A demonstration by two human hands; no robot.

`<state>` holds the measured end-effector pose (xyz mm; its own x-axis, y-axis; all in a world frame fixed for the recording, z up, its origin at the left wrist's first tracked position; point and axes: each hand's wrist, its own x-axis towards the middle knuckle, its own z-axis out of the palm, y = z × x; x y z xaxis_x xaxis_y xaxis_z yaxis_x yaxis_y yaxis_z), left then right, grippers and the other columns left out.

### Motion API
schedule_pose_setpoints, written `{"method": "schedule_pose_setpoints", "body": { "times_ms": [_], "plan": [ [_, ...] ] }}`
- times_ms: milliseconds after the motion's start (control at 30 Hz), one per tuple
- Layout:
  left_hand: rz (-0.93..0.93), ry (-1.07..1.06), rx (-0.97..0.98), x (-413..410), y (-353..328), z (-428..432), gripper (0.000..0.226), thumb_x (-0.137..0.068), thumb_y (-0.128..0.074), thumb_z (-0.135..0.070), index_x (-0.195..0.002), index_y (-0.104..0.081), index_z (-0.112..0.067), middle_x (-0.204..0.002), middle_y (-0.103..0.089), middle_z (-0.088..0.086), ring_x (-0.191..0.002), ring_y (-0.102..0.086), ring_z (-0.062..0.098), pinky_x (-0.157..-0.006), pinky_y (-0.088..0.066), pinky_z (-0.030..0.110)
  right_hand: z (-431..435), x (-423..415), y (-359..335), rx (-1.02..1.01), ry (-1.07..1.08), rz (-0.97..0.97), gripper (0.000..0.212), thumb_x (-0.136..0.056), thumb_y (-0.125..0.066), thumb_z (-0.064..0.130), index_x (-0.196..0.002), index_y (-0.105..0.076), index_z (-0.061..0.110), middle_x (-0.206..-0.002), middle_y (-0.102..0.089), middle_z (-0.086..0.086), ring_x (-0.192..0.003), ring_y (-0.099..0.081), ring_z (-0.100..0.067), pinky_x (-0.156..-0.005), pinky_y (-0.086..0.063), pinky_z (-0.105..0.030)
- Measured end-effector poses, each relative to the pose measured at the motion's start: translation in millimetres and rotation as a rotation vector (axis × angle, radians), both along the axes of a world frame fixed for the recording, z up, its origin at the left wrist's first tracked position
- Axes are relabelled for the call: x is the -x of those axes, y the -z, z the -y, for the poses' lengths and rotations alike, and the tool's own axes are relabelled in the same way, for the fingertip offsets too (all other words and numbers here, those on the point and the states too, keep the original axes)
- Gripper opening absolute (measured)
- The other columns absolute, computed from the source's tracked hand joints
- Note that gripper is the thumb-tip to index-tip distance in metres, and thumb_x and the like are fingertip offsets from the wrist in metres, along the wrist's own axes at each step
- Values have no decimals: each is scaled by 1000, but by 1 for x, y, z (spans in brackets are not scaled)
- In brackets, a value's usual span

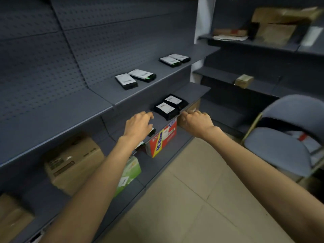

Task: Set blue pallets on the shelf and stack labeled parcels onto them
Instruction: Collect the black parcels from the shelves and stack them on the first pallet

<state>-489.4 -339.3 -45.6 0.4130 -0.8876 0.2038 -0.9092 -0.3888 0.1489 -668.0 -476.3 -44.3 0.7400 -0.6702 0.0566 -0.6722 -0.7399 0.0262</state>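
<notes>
Two black parcels with white labels (169, 106) lie side by side on the middle shelf (194, 92). My left hand (138, 125) is palm down just left of them, covering another black parcel (152, 132); only that parcel's corners show under the palm and wrist. My right hand (194, 120) is at the shelf's front edge, right of the pair, with its fingers curled and nothing visible in them. On the upper shelf (98, 97) lie two more pairs of labeled parcels, a near pair (135, 78) and a far pair (174, 59). I cannot make out a separate blue pallet.
Below the middle shelf stand a red and yellow carton (162, 139), a green box (129, 174) and a brown cardboard box (73, 160). A grey folding chair (278, 149) stands on the tiled floor at the right. Side shelves at the back right hold cardboard boxes (278, 23).
</notes>
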Motion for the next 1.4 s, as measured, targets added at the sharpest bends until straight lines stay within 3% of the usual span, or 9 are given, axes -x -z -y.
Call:
{"method": "schedule_pose_setpoints", "body": {
  "times_ms": [133, 433, 600, 833, 1067, 1200, 1400],
  "plan": [
    [-9, 71, -22, 22, 13, 66, 31, -95, -60, -26, -125, -58, -21, -123, -62, 5, -109, -62, 28, -79, -49, 42, 49, 26, 16, -39, 35, -45, 43, -94, -51, 25, -135, -45, 13, -128, -56, -11, -120, -52, -33, -91, -43, -42],
    [-31, 170, -20, 8, 31, 246, 29, -94, -61, -25, -122, -59, -20, -121, -63, 5, -107, -62, 29, -71, -39, 35, 199, 18, 31, -36, 90, -70, 36, -96, -47, 25, -130, -48, 15, -126, -58, -9, -117, -53, -31, -90, -43, -40],
    [-65, 211, -48, -12, 41, 352, 29, -94, -61, -27, -122, -60, -18, -121, -63, 5, -107, -63, 28, -77, -51, 41, 297, -10, 30, -44, 107, -107, 39, -95, -49, 28, -132, -48, 16, -127, -57, -8, -120, -52, -31, -91, -43, -41],
    [-80, 231, -133, -29, 70, 460, 31, -93, -64, -34, -117, -61, -15, -113, -64, 6, -104, -63, 26, -79, -55, 41, 410, -35, 63, -114, 100, -137, 44, -97, -47, 29, -139, -43, 14, -130, -57, -10, -120, -53, -32, -93, -44, -42],
    [-155, 86, -234, -48, 121, 538, 36, -93, -61, -37, -120, -61, -13, -115, -64, 8, -103, -64, 27, -80, -55, 43, 524, -68, 100, -148, -78, -212, 40, -96, -51, 31, -133, -47, 16, -130, -58, -10, -119, -55, -32, -89, -45, -41],
    [-255, -89, -236, -51, 146, 574, 31, -94, -57, -29, -121, -61, -14, -116, -63, 9, -102, -62, 28, -76, -53, 40, 589, -91, 116, -142, -219, -227, 38, -97, -47, 28, -131, -50, 13, -126, -59, -12, -113, -58, -33, -85, -47, -40],
    [-367, -348, -249, -47, 185, 608, 36, -91, -56, -30, -126, -59, -22, -123, -61, 10, -110, -60, 33, -88, -52, 43, 648, -123, 165, -182, -410, -275, 42, -97, -45, 33, -135, -47, 15, -124, -61, -12, -113, -58, -31, -82, -47, -40]
  ]
}}
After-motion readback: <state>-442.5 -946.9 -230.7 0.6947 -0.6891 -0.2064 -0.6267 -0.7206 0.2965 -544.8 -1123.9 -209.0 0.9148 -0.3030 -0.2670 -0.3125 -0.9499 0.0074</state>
